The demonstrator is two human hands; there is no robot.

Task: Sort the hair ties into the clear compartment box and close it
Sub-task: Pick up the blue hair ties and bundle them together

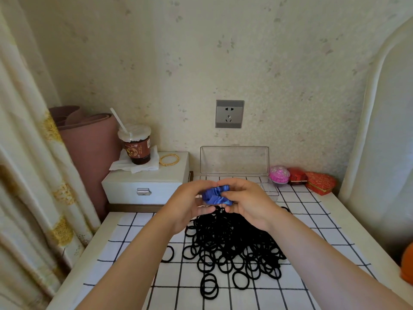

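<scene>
the left hand (187, 204) and right hand (248, 202) both pinch a blue scrunchie (215, 194) between curled fingers, just above the far edge of the black ties (232, 242) heaped on the checked cloth (134, 242). the clear box (234, 161) stands open just behind the hands, lid upright at the wall, compartments mostly hidden. sorting looks barely begun: the heap is left to sort, and the box to close.

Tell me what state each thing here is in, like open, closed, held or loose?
clear box: open, lid standing upright.
blue scrunchie: pinched between left hand and right hand.
black hair ties: loose heap on the checked cloth.
white case: shut.
drink cup: covered, straw poking through.
gold bangle: lying on the white case.
</scene>
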